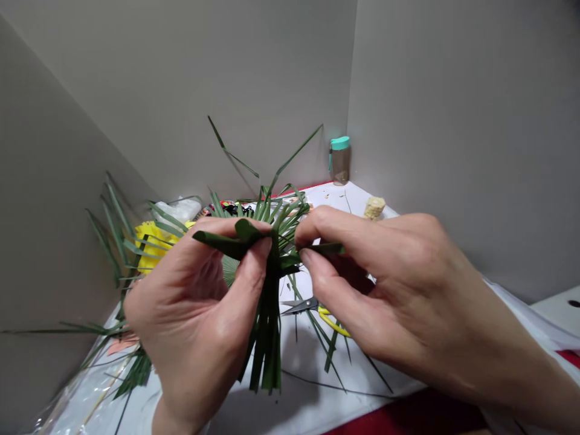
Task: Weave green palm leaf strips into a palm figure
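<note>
A green palm leaf bundle point(268, 338), with long strips hanging down, is pinched between the thumb and forefinger of my left hand point(203, 308). Folded strips stick out to the left over that thumb. My right hand point(385, 284) is closed, its thumb and forefinger gripping a leaf strip point(328, 248) that comes out of the bundle's right side. Behind and below the fingers, scissors point(301, 306) with yellow handles lie on the white table cover, their blades pointing left and partly apart. My right hand covers part of the handles.
A fanned palm leaf point(285, 217) stands behind my hands. A bottle with a turquoise lid point(339, 144) is in the back corner, with a beige roll point(374, 208) nearer. Yellow material point(154, 241) and more leaves are at left. Cut strips point(333, 350) litter the white cover; grey walls enclose the table.
</note>
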A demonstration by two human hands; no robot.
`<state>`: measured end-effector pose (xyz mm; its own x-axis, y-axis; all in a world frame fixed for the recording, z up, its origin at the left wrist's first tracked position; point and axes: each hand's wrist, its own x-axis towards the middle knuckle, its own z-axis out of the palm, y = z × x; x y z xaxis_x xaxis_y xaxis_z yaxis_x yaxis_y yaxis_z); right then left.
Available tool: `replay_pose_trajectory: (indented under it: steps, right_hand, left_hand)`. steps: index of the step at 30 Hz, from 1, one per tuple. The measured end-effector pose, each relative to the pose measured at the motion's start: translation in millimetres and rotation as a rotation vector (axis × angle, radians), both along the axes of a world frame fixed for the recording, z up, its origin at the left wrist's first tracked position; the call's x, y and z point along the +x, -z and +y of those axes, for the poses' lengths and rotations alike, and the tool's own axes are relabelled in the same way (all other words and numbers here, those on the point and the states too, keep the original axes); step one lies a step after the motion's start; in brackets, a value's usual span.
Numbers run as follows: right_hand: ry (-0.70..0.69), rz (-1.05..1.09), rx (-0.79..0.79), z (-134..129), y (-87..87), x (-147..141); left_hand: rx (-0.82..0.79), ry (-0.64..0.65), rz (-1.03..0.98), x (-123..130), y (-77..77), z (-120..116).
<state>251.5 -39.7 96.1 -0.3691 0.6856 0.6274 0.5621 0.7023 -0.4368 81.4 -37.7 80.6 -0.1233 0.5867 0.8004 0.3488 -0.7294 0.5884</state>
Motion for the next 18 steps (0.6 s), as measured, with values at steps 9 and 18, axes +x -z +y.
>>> replay_pose_trajectory:
  steps: [9, 18]
  right_hand:
    - [0.037, -0.038, -0.011, -0.2, 1.4, 0.7]
    - [-0.062, 0.087, -0.05, 1.3, -0.2, -2.0]
  left_hand:
    - [0.013, -0.031, 0.041, 2.6, -0.8, -2.9]
    - [-0.238, 0.212, -0.17, -4.4, -1.7, 0.1]
